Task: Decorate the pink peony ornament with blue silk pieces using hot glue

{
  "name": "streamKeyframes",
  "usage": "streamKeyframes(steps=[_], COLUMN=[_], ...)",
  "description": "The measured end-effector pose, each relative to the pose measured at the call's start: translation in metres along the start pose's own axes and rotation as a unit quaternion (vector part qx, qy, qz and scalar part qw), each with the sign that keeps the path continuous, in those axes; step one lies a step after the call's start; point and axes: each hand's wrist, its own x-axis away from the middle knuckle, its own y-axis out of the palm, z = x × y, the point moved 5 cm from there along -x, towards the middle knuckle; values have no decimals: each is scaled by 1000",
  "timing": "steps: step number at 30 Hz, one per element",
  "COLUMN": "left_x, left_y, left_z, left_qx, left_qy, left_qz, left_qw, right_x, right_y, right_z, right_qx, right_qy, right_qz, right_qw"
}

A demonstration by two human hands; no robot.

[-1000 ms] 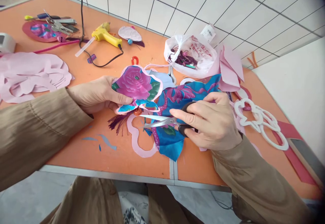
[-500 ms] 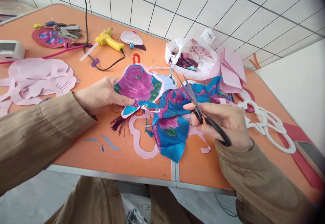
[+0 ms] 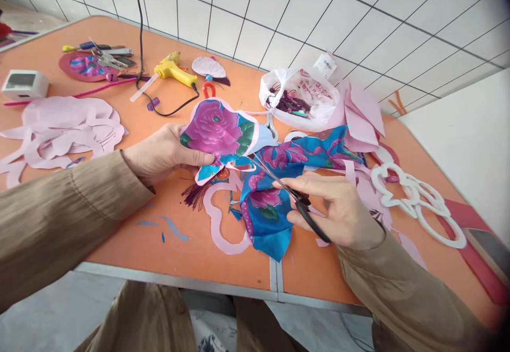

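Observation:
My left hand [image 3: 161, 151] pinches the left edge of a gourd-shaped fabric piece [image 3: 219, 136] printed with a magenta rose and edged in pink, holding it just above the orange table [image 3: 119, 235]. A dark purple tassel [image 3: 195, 193] hangs from its lower end. My right hand [image 3: 338, 208] grips black-handled scissors [image 3: 287, 190], blades slightly parted and pointing up-left at the piece's right edge. Beneath both lies a crumpled blue floral cloth [image 3: 274, 192].
A yellow glue gun [image 3: 175, 70] with its black cord, pliers and small tools [image 3: 105, 57], a white box [image 3: 24, 83], pink paper offcuts [image 3: 64, 131], a white bag of beads [image 3: 303, 99], and white cut-out shapes [image 3: 414, 198] lie on the table. Tiled wall behind.
My right hand swung the scissors from pointing left, up and away, then back down toward the fabric piece's right edge. The left hand kept holding the piece.

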Motion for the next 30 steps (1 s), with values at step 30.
streamKeyframes(steps=[30], left_x=[1], left_y=[-3], left_z=[1], left_qx=[25], left_qy=[19], left_qz=[22], left_qw=[999], right_x=[6], right_y=[0], right_z=[-6], right_qx=[186], right_qy=[-101], right_qz=[36], right_qw=[977])
